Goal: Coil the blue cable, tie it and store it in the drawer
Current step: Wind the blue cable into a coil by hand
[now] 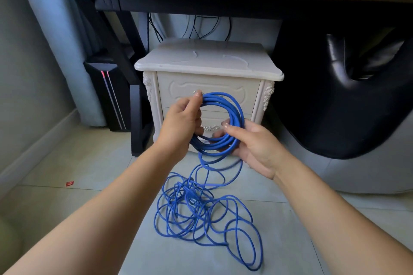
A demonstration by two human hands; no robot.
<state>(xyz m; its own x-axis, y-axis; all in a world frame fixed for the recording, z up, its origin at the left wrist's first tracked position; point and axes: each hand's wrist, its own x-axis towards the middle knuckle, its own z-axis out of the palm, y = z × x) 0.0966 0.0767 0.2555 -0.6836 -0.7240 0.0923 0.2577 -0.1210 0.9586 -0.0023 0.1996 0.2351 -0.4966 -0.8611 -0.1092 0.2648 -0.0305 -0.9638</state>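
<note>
Left of the white cabinet (207, 60), one dark computer tower (107, 96) is standing against the wall, and one red scrap (70, 183) is lying on the floor tiles nearer the camera. Directly in front of the cabinet, the left hand (182, 118) is pinching the upper left of the blue cable (237, 110) coil, thumb and curled fingers closing round the bundled turns. That coil, one ring of several turns, is hanging in the air before the two drawer fronts (207, 89), both of which are sitting closed. Just right of it, the right hand (252, 147) is cupping the lower right of the ring, fingers curling under the strands and thumb lying over them. Below the coil, before the cabinet's foot, the remainder of the one cable is trailing down into one loose heap (201, 212) on the floor. Right of the cabinet, one black chair (335, 96) is standing.

The cable is looking light, limp and fairly smooth, yet springy enough that the turns are likely wanting to fan apart. Gripping across all the strands at once, on opposite sides of the ring, is probably serving best. Two pale thin strips (237, 58) are lying on the cabinet top, possibly ties.
</note>
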